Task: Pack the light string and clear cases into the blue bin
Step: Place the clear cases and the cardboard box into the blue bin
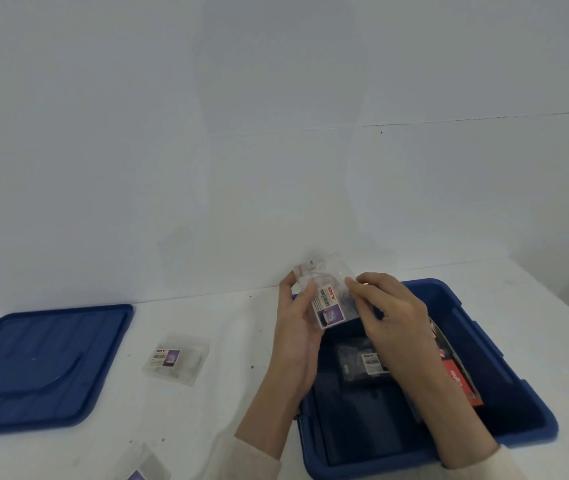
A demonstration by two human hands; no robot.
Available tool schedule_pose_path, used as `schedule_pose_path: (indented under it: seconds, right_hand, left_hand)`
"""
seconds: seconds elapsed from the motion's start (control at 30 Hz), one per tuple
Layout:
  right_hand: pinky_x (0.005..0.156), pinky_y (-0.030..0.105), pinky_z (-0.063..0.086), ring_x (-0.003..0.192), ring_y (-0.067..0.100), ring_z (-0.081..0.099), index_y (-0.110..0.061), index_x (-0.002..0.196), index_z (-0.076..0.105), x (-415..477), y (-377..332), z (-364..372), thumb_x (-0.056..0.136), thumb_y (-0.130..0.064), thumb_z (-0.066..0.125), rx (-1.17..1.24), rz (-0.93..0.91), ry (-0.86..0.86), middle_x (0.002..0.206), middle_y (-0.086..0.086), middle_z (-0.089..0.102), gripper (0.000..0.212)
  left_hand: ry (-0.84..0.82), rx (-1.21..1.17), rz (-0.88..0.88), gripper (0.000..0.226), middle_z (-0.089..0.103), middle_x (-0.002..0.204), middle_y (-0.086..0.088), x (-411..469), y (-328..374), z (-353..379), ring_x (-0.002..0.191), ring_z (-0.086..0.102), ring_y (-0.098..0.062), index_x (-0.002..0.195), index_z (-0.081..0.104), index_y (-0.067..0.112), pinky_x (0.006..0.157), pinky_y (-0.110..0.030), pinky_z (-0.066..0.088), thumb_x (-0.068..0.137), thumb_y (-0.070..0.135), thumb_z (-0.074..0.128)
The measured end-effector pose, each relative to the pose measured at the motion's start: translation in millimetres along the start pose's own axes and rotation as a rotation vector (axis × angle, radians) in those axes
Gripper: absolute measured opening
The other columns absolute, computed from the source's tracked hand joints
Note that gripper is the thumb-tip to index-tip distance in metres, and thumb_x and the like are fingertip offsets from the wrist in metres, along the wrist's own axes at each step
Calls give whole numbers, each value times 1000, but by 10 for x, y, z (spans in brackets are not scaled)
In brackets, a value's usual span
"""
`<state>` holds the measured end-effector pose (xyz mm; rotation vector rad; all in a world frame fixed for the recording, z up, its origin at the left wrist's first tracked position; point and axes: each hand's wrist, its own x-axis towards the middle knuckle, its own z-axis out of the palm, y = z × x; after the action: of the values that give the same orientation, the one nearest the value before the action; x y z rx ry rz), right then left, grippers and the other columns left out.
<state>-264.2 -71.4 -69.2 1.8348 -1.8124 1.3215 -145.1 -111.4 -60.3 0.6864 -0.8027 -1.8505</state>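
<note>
Gripping a clear boxy case [328, 304], left hand [297, 329] faces right hand [394, 317].

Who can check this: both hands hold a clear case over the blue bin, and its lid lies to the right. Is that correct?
No. The head view shows the lid lying left of the blue bin, not right. The left hand and right hand hold a clear case over it.

Your right hand [392, 308] and forearm hide most of the red cardboard box [460, 381] and one end of the dark flat case [359, 370] inside the blue plastic bin [504, 368]. By the table's near edge, the half-seen clear plastic case [143, 464] is cut off. So is the flat blue plastic lid [41, 365] at the left edge. Label print on the held clear plastic case [328, 303] is too small to read.
</note>
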Motion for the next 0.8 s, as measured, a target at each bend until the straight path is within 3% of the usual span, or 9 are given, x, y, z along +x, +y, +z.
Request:
schedule_pose_path:
  seconds: [0.1,0.23,0.3,0.4,0.47,0.57,0.7,0.8]
  right_hand:
    - [76,25,50,86,20,65,0,100,71,-1,22,-7,78,3,63,11,-42,-38,98,10,69,24]
    - [91,6,41,109,-2,52,-8,112,67,5,-67,-86,79,-3,49,194,64,-139,115,-7,61,39]
    - [84,3,43,105,-10,53,-19,113,66,19,-131,-134,77,-6,43,307,155,-176,113,-15,60,45]
    - [57,12,48,86,2,63,-38,111,56,43,-180,-193,74,-8,40,499,280,-191,99,-22,65,50]
    - [63,18,51,85,2,65,-37,118,49,51,-176,-213,73,-8,40,583,325,-181,98,-18,69,54]
    - [68,20,54,82,11,67,-39,129,40,27,-177,-188,77,-7,44,513,259,-195,99,-20,70,61]
    - [85,6,42,104,-9,57,-49,134,30,-14,-172,-132,83,-23,56,383,195,-252,111,-23,61,63]
    - [91,11,34,111,-7,49,-50,139,21,-16,-162,-108,80,-36,69,290,178,-297,117,-21,53,78]
  left_hand:
    - [19,-13,5,33,59,120,-20,3,10,-5,99,60,-26,127,46,11,91,-44,48,94,14,46]
    - [39,-18,19,33,61,118,-18,8,22,-13,99,60,-24,128,47,11,87,-39,50,95,14,45]
    - [35,-9,16,33,62,116,-17,7,20,-12,99,60,-25,128,47,12,87,-40,50,95,15,45]
    - [46,8,5,32,62,117,-18,6,12,-6,103,58,-29,127,46,13,96,-48,44,96,18,45]
    - [52,21,4,32,61,117,-18,4,13,1,105,57,-30,127,46,14,100,-52,40,96,19,45]
    - [35,79,18,34,63,114,-13,-9,31,21,102,59,-26,128,43,15,98,-47,43,95,21,45]
    - [6,125,10,34,61,123,-15,-12,34,34,107,61,-25,130,36,17,98,-42,47,97,22,44]
    - [-11,125,-25,36,60,123,-15,-7,9,39,109,62,-23,129,33,21,96,-36,49,96,21,47]
